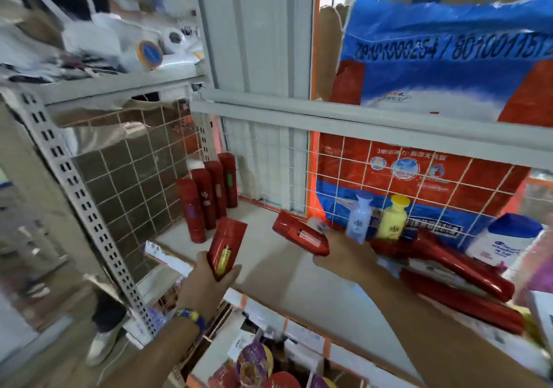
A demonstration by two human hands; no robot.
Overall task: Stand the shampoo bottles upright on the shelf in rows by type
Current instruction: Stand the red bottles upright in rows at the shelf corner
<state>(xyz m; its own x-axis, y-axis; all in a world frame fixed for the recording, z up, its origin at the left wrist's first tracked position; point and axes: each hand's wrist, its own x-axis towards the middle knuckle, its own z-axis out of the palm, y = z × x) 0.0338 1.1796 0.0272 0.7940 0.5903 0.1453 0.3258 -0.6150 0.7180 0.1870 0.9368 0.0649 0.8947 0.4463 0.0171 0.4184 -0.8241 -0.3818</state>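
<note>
Left grip (206,280) clasps a red bottle (227,247), right grip (344,253) a second bottle (299,236); row (206,196) stands beyond left, strays (457,265) lie beside right.

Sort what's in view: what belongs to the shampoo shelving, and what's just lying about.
Job: tilted red bottle in left hand; sideways red bottle in right hand; standing red row; fallen red bottles; pale blue bottle; yellow bottle; white bottle; shelf.
Lying about: blue-red sack above; blue-yellow roll.
</note>
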